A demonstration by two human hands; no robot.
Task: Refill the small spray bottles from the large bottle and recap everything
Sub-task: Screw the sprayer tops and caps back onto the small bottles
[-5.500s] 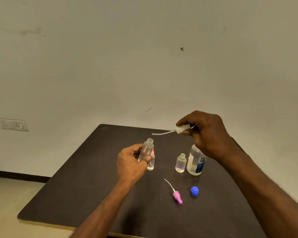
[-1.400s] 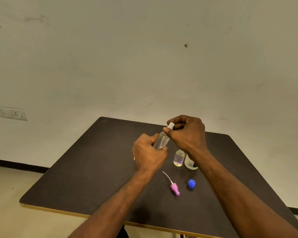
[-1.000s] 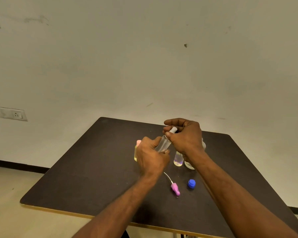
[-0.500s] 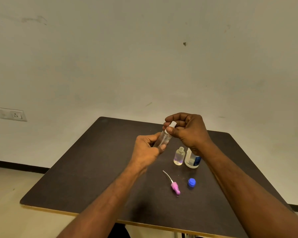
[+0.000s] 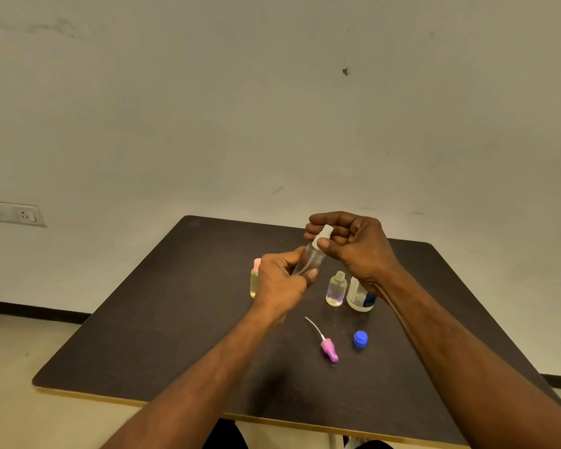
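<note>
My left hand [image 5: 280, 283] grips the body of a clear spray bottle [image 5: 309, 260], tilted above the table. My right hand [image 5: 353, 246] pinches its white spray cap [image 5: 323, 234], which sits on the bottle's neck. A small uncapped clear bottle [image 5: 336, 289] stands on the dark table [image 5: 162, 319]. Next to it on the right stands the large bottle with a blue label [image 5: 358, 294], partly hidden behind my right wrist. A pink spray cap with a tube [image 5: 327, 346] and a blue cap [image 5: 360, 338] lie loose in front of them.
A small yellow-filled bottle with a pink cap [image 5: 255, 280] stands behind my left hand. The table's front edge [image 5: 175, 405] is near me. A wall socket [image 5: 17, 214] sits on the wall at left.
5.5 s ago my right hand held the white cap with its tube apart from the bottle. The cap now sits on the bottle, and my right fingers have shifted around it.
</note>
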